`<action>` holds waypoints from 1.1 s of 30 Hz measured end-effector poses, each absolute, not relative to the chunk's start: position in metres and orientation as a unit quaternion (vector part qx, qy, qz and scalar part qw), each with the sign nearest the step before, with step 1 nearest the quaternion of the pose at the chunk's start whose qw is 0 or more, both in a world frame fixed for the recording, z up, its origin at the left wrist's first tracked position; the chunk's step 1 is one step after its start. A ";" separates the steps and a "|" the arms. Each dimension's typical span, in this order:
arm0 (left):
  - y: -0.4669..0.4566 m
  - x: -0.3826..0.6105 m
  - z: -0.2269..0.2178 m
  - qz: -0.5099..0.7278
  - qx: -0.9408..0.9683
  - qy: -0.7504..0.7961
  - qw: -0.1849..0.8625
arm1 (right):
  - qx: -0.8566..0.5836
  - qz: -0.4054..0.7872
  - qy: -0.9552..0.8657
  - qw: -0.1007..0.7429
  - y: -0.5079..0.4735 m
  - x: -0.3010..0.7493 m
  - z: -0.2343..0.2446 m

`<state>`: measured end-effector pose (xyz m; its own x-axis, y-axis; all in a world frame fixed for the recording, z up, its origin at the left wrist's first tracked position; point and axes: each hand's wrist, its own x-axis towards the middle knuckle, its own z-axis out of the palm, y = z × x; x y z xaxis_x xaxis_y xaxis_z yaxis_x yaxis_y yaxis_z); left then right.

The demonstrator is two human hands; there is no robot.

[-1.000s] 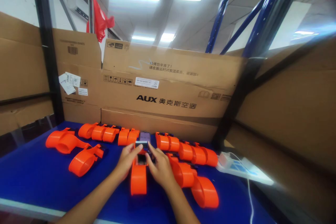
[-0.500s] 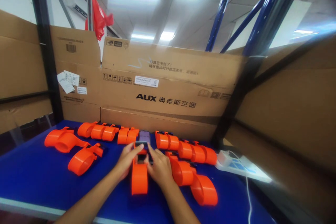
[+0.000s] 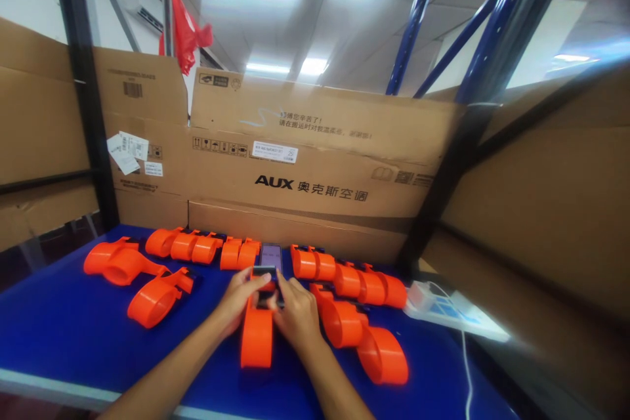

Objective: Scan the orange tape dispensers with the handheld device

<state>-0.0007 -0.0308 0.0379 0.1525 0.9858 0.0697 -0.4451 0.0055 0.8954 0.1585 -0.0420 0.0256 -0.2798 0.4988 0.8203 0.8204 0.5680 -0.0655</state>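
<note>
Between my hands is an orange band-shaped piece (image 3: pixel 256 341) with a wide loop hanging toward me and a small dark device (image 3: pixel 264 273) at its far end. My left hand (image 3: pixel 237 298) is closed around the left side of that far end, thumb lying across the top. My right hand (image 3: pixel 298 314) is closed at the right side, its fingers bent against the dark part; the fingertips are partly hidden. Just beyond my hands a phone (image 3: pixel 271 256) with a lit screen lies on the blue table.
Similar orange pieces (image 3: pixel 183 247) stand in a row at the back left, with others (image 3: pixel 150 298) nearer. More orange pieces (image 3: pixel 347 281) lie on the right. A white power strip (image 3: pixel 462 318) with a cable sits at the right edge. Cardboard (image 3: pixel 315 170) walls the back.
The orange loop between my hands has swung slightly left and toward me. My right fingers have shifted a little at the dark part. The other pieces stay put.
</note>
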 end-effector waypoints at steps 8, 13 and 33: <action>-0.030 -0.003 0.041 0.584 0.439 0.327 0.599 | -0.408 -0.097 -0.800 0.429 -0.044 0.166 0.034; -0.029 -0.005 0.036 0.594 0.484 0.344 0.543 | -0.400 0.041 -0.795 0.454 -0.042 0.170 0.037; -0.030 -0.009 0.041 0.561 0.534 0.318 0.548 | -0.404 0.140 -0.754 0.499 -0.045 0.169 0.039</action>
